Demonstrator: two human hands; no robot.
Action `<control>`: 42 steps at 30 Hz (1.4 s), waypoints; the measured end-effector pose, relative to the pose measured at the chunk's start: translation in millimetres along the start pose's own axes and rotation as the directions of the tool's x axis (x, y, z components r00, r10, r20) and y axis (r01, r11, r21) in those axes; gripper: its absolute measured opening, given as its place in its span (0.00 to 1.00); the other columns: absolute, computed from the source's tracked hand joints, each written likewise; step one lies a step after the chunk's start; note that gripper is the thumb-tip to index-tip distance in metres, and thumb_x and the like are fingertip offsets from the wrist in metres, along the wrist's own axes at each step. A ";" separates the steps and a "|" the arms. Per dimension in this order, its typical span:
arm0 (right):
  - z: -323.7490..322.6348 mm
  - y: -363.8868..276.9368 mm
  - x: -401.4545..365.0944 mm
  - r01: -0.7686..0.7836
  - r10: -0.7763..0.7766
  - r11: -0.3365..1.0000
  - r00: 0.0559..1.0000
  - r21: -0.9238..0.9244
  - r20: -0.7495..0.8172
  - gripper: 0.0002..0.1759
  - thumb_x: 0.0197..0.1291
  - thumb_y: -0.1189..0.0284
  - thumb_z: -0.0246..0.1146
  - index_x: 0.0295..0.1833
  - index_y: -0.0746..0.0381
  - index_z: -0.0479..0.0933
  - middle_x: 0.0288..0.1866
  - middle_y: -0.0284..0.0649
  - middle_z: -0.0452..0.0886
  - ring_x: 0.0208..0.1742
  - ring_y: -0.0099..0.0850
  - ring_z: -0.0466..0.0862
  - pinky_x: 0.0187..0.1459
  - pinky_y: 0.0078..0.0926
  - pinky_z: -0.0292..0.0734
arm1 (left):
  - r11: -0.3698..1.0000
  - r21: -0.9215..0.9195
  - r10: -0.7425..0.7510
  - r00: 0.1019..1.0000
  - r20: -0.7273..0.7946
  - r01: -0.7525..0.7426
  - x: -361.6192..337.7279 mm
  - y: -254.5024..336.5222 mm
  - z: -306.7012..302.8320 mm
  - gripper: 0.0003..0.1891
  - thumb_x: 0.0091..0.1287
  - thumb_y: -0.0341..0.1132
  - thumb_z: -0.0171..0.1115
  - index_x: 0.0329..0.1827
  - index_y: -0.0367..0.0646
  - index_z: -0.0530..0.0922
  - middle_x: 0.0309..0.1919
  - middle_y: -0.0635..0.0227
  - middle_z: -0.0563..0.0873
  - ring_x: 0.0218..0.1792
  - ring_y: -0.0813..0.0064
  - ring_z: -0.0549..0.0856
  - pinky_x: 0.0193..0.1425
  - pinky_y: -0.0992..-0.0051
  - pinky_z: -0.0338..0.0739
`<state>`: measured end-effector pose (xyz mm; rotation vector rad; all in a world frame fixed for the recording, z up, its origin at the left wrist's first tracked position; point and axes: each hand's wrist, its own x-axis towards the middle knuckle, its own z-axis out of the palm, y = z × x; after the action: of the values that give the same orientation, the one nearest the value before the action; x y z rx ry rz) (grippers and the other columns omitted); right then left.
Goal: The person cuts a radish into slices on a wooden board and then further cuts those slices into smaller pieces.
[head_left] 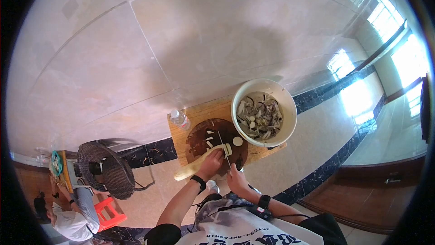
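On a round dark cutting board [199, 129] lies a long pale vegetable [190, 169], its near end jutting past the board to the left. My left hand [211, 163] is closed over it, close to the cut end. My right hand [236, 179] is wrapped round the handle of a knife [224, 144], whose blade stands at the vegetable's cut end. Pale cut strips [209, 138] lie on the board left of the blade, and a round slice [237, 141] lies right of it. A white bucket [290, 120] at the back right holds cut pieces in liquid.
A wooden table [204, 109] carries the board, the bucket and a plastic bottle [180, 119]. At the left are a wicker chair [118, 177], a red stool [108, 215] and another person [72, 222] beside a small table with a green container [56, 163]. A tiled wall stands behind.
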<state>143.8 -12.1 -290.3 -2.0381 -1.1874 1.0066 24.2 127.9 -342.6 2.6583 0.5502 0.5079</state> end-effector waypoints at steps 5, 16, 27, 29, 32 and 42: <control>3.1 2.0 14.6 -0.025 0.025 1.000 1.000 0.003 0.016 0.18 0.65 0.74 0.58 0.56 0.69 0.63 0.32 0.69 0.79 0.40 0.72 0.80 0.39 0.66 0.72 | 0.999 0.048 -0.021 1.000 0.006 0.021 1.0 -0.2 2.8 0.14 0.61 0.28 0.60 0.48 0.31 0.84 0.54 0.53 0.83 0.62 0.54 0.81 0.69 0.64 0.78; 19.7 26.0 46.3 -0.024 0.022 0.999 0.999 0.047 0.046 0.16 0.66 0.75 0.58 0.54 0.68 0.63 0.32 0.64 0.81 0.40 0.69 0.81 0.38 0.66 0.72 | 0.996 0.085 0.005 0.999 0.047 -0.009 2.0 -1.1 1.6 0.08 0.58 0.31 0.59 0.37 0.37 0.81 0.43 0.59 0.82 0.54 0.58 0.83 0.59 0.66 0.82; 21.6 50.8 52.9 -0.063 0.062 0.996 0.998 0.055 0.022 0.13 0.68 0.70 0.60 0.52 0.64 0.66 0.31 0.63 0.81 0.42 0.68 0.81 0.37 0.61 0.73 | 0.993 0.115 0.015 0.998 -0.054 -0.009 -0.8 -1.5 -7.1 0.10 0.60 0.29 0.60 0.44 0.37 0.82 0.50 0.60 0.82 0.60 0.59 0.80 0.66 0.68 0.79; 9.4 37.6 48.2 -0.053 0.053 0.997 0.999 0.051 0.009 0.13 0.69 0.70 0.61 0.51 0.64 0.67 0.30 0.62 0.80 0.41 0.68 0.81 0.35 0.60 0.73 | 0.995 0.100 0.013 0.999 -0.034 -0.010 0.0 -2.5 -8.3 0.11 0.61 0.29 0.60 0.46 0.37 0.82 0.51 0.60 0.81 0.61 0.60 0.80 0.67 0.69 0.78; 1.0 30.3 40.2 -0.032 0.030 0.996 0.999 0.080 0.026 0.13 0.69 0.70 0.61 0.50 0.64 0.67 0.29 0.62 0.79 0.40 0.67 0.82 0.33 0.57 0.73 | 0.989 0.145 0.027 0.998 -0.052 -0.019 3.6 2.4 -14.1 0.12 0.61 0.29 0.60 0.46 0.37 0.81 0.52 0.59 0.81 0.61 0.59 0.79 0.68 0.67 0.78; -17.9 7.3 21.1 -0.017 0.020 0.994 1.000 0.106 -0.023 0.13 0.70 0.69 0.62 0.45 0.66 0.66 0.24 0.59 0.76 0.31 0.66 0.79 0.29 0.54 0.69 | 0.997 0.063 -0.039 0.998 -0.046 0.042 -7.6 4.2 -8.3 0.21 0.61 0.31 0.59 0.58 0.31 0.80 0.57 0.53 0.79 0.65 0.53 0.77 0.73 0.61 0.73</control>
<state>168.8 1.7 -292.7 -1.9766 -1.0820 1.0293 15.5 123.4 -335.6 2.6959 0.6423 0.5472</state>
